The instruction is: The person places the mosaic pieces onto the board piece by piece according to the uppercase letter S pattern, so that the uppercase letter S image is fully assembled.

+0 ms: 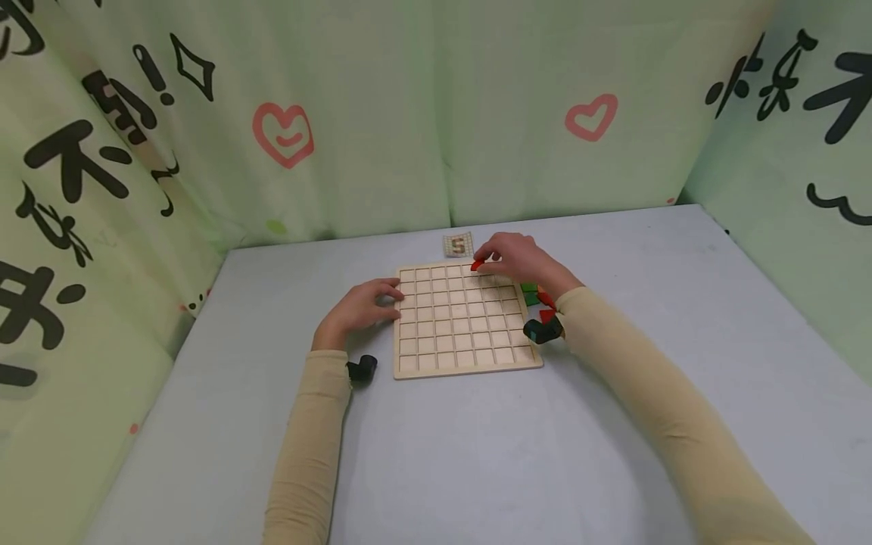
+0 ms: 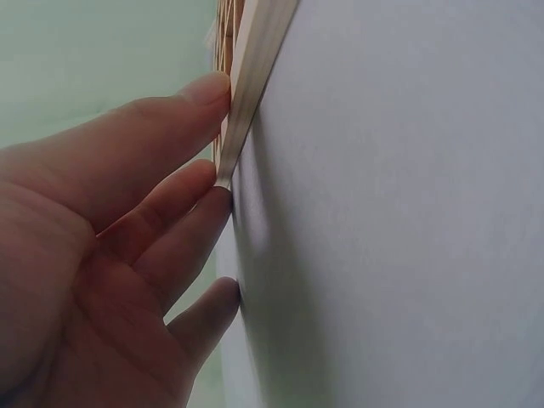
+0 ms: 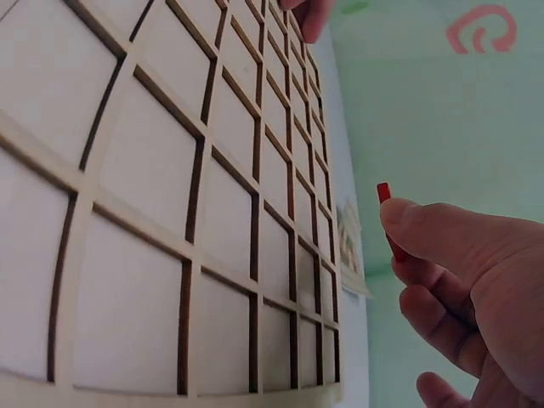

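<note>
one red piece (image 1: 476, 266) pinched between thumb and finger of our right hand (image 1: 523, 260), held up near far edge of gridded board (image 1: 450, 322). our left hand (image 1: 361, 306) loosely spread, touching board's left edge. we see patterned card (image 1: 458, 244) beyond board; green pieces (image 1: 530, 288) and other red pieces (image 1: 547, 314) beside right edge, on white table (image 1: 443, 462).
</note>
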Motion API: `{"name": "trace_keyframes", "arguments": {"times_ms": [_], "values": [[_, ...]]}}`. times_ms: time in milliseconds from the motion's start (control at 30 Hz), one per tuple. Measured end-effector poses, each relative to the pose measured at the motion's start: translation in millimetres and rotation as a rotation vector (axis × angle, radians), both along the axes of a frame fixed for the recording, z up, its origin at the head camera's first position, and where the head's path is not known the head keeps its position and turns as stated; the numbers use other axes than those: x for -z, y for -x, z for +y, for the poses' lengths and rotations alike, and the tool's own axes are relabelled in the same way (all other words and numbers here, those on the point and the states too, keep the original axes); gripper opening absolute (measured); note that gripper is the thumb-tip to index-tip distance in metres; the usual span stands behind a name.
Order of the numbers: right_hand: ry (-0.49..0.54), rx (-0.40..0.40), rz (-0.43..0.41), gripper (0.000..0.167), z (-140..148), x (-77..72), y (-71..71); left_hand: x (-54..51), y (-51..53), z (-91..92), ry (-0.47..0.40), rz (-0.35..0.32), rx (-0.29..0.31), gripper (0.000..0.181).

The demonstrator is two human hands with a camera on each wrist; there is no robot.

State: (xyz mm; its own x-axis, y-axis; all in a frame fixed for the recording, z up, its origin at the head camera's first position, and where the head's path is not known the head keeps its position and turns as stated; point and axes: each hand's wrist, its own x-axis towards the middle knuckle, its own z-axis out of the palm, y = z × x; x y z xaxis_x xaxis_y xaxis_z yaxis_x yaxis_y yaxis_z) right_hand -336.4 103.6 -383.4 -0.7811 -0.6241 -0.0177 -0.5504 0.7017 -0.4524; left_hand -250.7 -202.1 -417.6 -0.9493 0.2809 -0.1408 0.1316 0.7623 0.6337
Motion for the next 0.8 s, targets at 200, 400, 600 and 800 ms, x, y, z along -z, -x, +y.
{"name": "trace_keyframes", "arguments": {"times_ms": [200,400,600,800], "values": [[-0.062,-0.057,0.010,0.026,-17.0,4.7,-1.1,0.2,0.0,0.9,-0.004,-0.009,-0.001,0.033],[-0.066,-0.069,-0.010,0.028,-24.5,9.2,-1.6,1.8,0.0,-0.5,-0.022,-0.008,0.001,0.033],[-0.087,-0.075,-0.013,0.028,-33.5,11.0,0.2,2.3,-0.1,-1.8,-0.019,0.001,0.007,0.033],[-0.100,-0.076,-0.005,0.030,-39.9,14.0,0.6,1.5,-0.4,-2.1,-0.019,0.001,0.010,0.034]]}}
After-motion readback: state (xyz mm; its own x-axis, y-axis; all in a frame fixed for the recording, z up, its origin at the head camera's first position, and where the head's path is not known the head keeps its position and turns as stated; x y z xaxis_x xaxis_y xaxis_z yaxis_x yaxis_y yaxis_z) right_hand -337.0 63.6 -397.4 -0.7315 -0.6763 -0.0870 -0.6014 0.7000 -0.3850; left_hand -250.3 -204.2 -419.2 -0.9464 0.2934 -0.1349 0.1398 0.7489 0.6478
